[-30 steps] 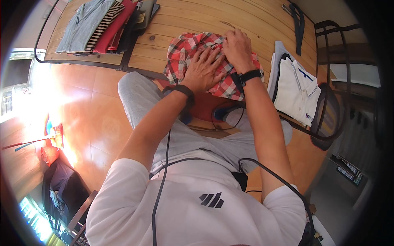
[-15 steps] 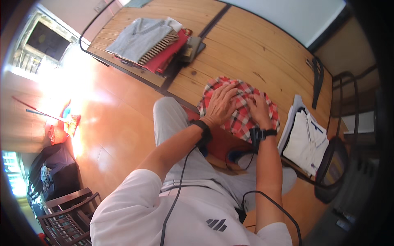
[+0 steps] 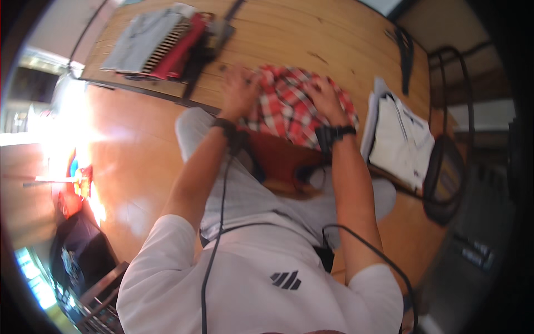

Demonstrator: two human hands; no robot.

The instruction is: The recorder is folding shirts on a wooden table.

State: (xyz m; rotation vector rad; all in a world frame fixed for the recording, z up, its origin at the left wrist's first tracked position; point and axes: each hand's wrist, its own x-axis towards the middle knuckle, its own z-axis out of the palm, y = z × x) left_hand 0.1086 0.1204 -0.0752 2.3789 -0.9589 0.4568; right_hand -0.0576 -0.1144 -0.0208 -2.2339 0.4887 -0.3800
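A crumpled red, white and black plaid cloth garment (image 3: 286,103) lies at the table's near edge, between my hands. My left hand (image 3: 240,92) is at its left side, fingers apart and pointing away from me, partly over bare wood. Near the garment's right side, my right hand (image 3: 327,100) rests on the fabric with its fingers spread. Both hands are slightly blurred, and the fingertips are hard to make out. Each wrist wears a black strap with a small device.
On the wooden table (image 3: 278,33), a pile of folded clothes (image 3: 153,44) stands far left. A folded white shirt (image 3: 400,139) lies at right, with a black strap-like item (image 3: 405,61) beyond it. A cushioned black-framed chair (image 3: 445,178) stands at the right edge.
My left hand has slid from the top of the garment to its left side. My right hand stays on the right part. The view has shifted, and the folds between my hands look different.
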